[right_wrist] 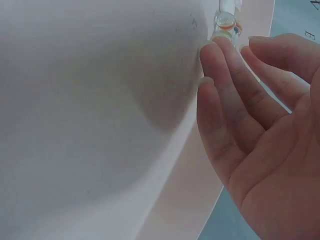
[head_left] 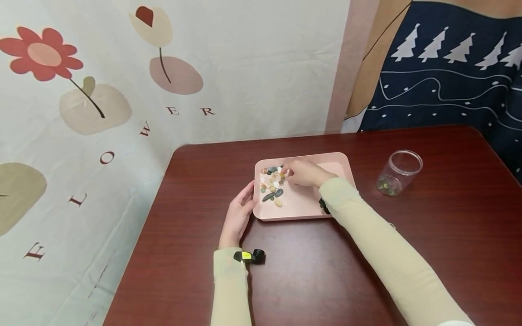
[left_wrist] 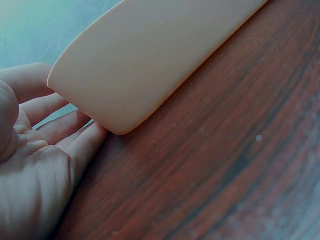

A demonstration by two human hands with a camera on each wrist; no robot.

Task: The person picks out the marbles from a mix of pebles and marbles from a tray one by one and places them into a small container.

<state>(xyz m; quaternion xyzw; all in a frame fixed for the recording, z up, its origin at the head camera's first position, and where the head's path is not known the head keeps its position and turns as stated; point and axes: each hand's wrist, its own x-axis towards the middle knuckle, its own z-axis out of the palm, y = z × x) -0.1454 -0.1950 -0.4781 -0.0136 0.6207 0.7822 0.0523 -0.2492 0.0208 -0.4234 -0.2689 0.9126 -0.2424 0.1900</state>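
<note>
A pink tray [head_left: 303, 199] lies on the table with several small stones [head_left: 272, 185] in its left part, some pale, some dark and a few coloured. My left hand [head_left: 238, 217] touches the tray's left side near the front corner, its fingers against the outer wall, also visible in the left wrist view. My right hand [head_left: 306, 173] reaches over the tray, fingertips at the right edge of the stones. The right wrist view shows its fingers loosely bent, thumb apart, with a clear glass marble [right_wrist: 226, 20] just beyond the fingertips. Nothing shows held between them.
Right of the tray stands a clear round jar [head_left: 398, 172], uncovered, with a few greenish pieces at its bottom. The dark red wooden table [head_left: 310, 271] meets a printed cloth [head_left: 253, 68] behind. A navy cloth with white trees [head_left: 440, 77] hangs at the back right.
</note>
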